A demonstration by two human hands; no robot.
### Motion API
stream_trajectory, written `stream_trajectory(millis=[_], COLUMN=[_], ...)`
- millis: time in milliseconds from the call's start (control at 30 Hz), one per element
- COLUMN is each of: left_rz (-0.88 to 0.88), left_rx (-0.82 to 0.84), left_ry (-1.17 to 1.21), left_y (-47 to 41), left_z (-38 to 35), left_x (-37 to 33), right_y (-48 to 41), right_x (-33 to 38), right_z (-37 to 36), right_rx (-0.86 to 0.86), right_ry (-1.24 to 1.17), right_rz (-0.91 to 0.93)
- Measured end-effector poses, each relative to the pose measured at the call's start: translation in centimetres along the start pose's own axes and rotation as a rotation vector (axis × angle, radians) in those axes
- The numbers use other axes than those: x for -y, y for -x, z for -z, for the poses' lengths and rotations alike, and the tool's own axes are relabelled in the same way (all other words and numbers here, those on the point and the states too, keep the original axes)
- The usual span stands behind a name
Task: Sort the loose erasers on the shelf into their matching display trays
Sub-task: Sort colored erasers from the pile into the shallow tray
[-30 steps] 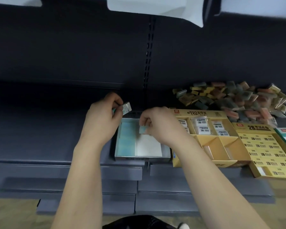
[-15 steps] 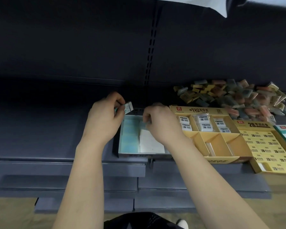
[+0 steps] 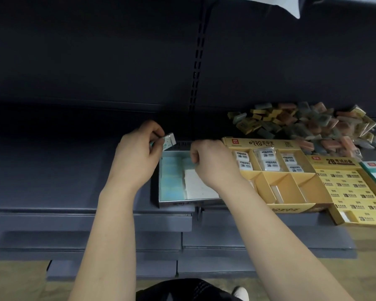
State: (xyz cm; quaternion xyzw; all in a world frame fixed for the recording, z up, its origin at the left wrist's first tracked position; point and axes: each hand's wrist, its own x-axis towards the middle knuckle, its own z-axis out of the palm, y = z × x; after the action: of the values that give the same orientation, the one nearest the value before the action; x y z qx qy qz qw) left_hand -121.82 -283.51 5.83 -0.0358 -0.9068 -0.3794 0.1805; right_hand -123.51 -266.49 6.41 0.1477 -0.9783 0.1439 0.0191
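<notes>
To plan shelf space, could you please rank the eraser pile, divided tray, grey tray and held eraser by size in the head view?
1. Eraser pile and divided tray: too alike to rank.
2. Grey tray, partly hidden.
3. Held eraser.

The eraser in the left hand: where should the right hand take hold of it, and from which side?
Pinch the free end of the eraser, coming from the right. The left hand pinches its left end between thumb and fingertips, so only the right end sticks out bare, tilted slightly upward. The right hand is close by, over the grey tray, so the reach is probably short.
</notes>
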Motion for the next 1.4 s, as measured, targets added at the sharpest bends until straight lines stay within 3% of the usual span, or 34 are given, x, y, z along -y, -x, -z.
stream_trajectory(millis=[167, 500, 900, 1067, 1400], left_rz=[0.033, 0.097, 0.149, 0.115, 0.109], left_rx=[0.009, 0.080, 0.002, -0.013, -0.078], left_ry=[0.054, 0.394, 0.608, 0.574, 0.311], left_y=[0.1, 0.6, 0.5, 0.3, -1.2], left_z=[0.1, 0.4, -0.1, -0.4, -4.8], left_x=[-0.5, -1.8, -2.4, -3.4, -9.2], right_y=[-0.3, -0.3, -0.3, -0.3, 1.1], right_x=[-0.1, 0.0, -0.2, -1.2, -8.5], right_z=[-0.4, -0.2, -0.4, 1.0, 6.2], right_rx=[-0.005, 0.015, 0.001, 0.018, -0.200], right_ry=[0.016, 0.080, 0.031, -0.106, -0.229], right_rz=[-0.014, 0.000, 0.007, 0.054, 0.090])
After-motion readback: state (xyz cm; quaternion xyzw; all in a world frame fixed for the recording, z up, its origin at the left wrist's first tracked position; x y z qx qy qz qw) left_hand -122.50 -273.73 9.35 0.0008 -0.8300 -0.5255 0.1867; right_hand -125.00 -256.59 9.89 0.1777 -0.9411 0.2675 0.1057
